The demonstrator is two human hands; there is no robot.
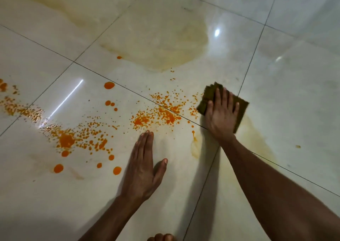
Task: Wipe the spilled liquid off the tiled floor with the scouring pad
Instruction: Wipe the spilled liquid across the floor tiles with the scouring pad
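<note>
Orange liquid (161,111) lies spattered in drops and blotches across the glossy pale tiled floor (294,93), from the far left to the middle. My right hand (220,117) presses flat on a dark green scouring pad (207,97), just right of the densest middle spatter. The pad lies on the floor by a grout joint. My left hand (145,165) rests flat on the tile, fingers together, holding nothing, below that spatter. A larger orange pool (66,141) sits left of my left hand.
Pale yellowish smeared film (161,43) covers the tiles farther back, and a similar smear (253,135) spreads under and behind my right wrist. Dark grout lines cross the floor diagonally. A bit of my knee or toes (161,238) shows at the bottom edge.
</note>
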